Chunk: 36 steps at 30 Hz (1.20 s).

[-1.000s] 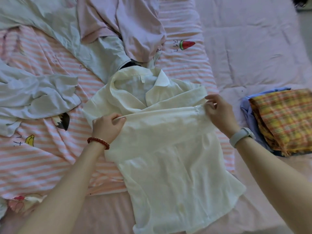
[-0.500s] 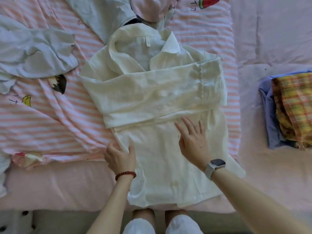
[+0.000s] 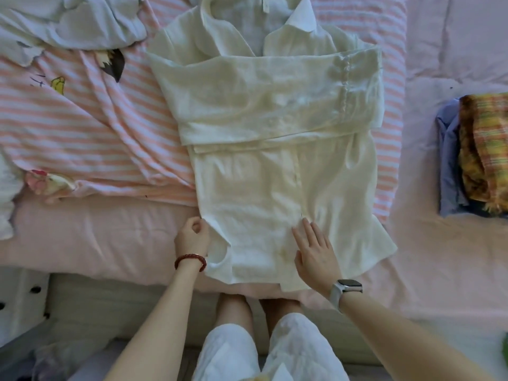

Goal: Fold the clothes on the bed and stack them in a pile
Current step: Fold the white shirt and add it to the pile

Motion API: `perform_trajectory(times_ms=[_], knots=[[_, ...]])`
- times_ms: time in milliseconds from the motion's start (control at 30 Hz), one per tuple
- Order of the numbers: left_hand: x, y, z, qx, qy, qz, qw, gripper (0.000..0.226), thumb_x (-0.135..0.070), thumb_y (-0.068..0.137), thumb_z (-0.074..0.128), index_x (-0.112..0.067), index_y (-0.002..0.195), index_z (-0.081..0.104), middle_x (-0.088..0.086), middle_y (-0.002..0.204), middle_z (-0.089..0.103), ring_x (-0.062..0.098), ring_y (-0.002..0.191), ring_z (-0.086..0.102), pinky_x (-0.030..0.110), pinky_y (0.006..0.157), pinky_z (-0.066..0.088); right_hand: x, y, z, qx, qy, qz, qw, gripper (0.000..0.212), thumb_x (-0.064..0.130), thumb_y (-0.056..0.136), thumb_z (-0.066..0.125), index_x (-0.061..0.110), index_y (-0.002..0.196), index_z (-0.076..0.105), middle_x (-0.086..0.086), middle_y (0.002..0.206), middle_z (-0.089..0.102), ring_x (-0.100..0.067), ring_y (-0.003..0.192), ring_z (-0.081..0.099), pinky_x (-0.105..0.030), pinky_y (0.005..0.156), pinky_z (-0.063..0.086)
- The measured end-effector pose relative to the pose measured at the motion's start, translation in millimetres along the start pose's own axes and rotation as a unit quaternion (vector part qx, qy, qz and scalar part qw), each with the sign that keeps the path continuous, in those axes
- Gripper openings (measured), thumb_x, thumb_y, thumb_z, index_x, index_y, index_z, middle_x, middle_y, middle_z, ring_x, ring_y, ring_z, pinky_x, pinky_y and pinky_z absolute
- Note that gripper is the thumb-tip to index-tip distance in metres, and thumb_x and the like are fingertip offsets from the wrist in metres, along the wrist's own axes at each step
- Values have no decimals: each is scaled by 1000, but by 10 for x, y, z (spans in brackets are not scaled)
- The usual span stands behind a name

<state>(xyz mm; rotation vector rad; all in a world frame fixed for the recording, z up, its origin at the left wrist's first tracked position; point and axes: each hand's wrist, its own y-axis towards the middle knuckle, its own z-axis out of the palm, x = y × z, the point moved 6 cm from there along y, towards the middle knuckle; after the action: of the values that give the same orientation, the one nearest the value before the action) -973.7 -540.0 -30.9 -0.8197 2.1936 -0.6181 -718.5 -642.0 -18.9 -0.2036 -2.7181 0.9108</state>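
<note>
Nearest the person, the left hand (image 3: pixel 192 237) curls at the lower left edge of the cream shirt (image 3: pixel 275 166); whether its fingers actually pinch the cloth cannot be told. The right hand (image 3: pixel 314 254) lies flat, fingers straight, on the shirt's lower front. The shirt lies on the pink bed (image 3: pixel 96 237), thin and faintly wrinkled, its sleeves folded across the chest in a band, collar farthest away. Well to the right sits a folded pile (image 3: pixel 475 155), plaid over blue.
</note>
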Motion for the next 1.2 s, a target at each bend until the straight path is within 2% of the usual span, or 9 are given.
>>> perform_trajectory(times_ms=[167, 267, 433, 567, 700, 867, 933, 1033, 1200], knots=[[311, -400, 306, 172, 161, 37, 971, 47, -55, 81, 58, -22, 111, 45, -7, 107, 49, 16, 96, 51, 28, 77, 41, 102, -232, 194, 12, 47, 58, 997, 59, 16, 95, 32, 16, 149, 9, -13, 157, -4, -27, 144, -3, -34, 118, 7], [392, -493, 356, 128, 286, 83, 946, 24, -38, 90, 47, -16, 99, 50, 1, 102, 56, 24, 93, 53, 34, 83, 43, 127, -327, 325, 16, 79, 83, 993, 58, 16, 94, 33, 14, 148, 11, -14, 156, -1, -27, 145, 0, -34, 118, 7], [371, -647, 46, 63, -1, 134, 989, 14, -23, 97, 39, -13, 89, 38, -4, 67, 44, 20, 66, 44, 32, 53, 28, -35, -501, 320, -4, 183, 154, 971, 55, 11, 93, 38, 14, 146, 21, -13, 156, 9, -32, 138, 22, -40, 103, 33], [615, -658, -323, -16, -71, 80, 994, 10, -21, 98, 39, -11, 96, 38, 2, 83, 49, 21, 79, 45, 27, 64, 26, -148, -627, 244, -35, 209, 164, 963, 52, 9, 93, 39, 12, 144, 27, -13, 153, 19, -32, 136, 28, -38, 102, 33], [949, -596, -375, 3, -41, 8, 999, 8, -10, 97, 40, -7, 102, 35, 13, 97, 46, 32, 94, 49, 29, 70, 30, -299, -683, 99, -102, 225, 164, 955, 48, 6, 92, 41, 6, 140, 35, -14, 148, 31, -28, 134, 31, -35, 103, 31], [964, -566, -280, -1, 112, 3, 994, 55, -7, 86, 54, -6, 136, 32, 22, 138, 32, 39, 120, 40, 46, 97, 36, -701, -619, -53, -144, 194, 206, 948, 47, 5, 91, 44, 2, 137, 38, -17, 142, 37, -31, 131, 33, -40, 101, 33], [727, -626, -173, -23, 212, 115, 970, 60, -12, 83, 60, -8, 137, 37, 21, 140, 33, 38, 126, 33, 49, 100, 32, -828, -562, -111, -150, 151, 203, 956, 45, 4, 89, 47, 2, 134, 43, -19, 135, 43, -34, 125, 38, -43, 94, 38], [474, -783, 279, 55, 332, 264, 904, 61, -25, 88, 55, -20, 144, 30, 12, 152, 18, 31, 138, 15, 46, 109, 22, -922, -462, -151, -157, 119, 177, 964, 45, 6, 88, 50, 4, 133, 45, -19, 133, 44, -37, 121, 40, -44, 90, 39], [386, -937, 932, 187, 394, 283, 854, 64, -40, 94, 38, -36, 147, 2, 1, 154, -22, 26, 140, -22, 47, 114, 2, -1202, -276, -321, -223, 180, 223, 932, 48, 3, 88, 45, 4, 136, 39, -18, 136, 42, -37, 125, 38, -44, 97, 33]])
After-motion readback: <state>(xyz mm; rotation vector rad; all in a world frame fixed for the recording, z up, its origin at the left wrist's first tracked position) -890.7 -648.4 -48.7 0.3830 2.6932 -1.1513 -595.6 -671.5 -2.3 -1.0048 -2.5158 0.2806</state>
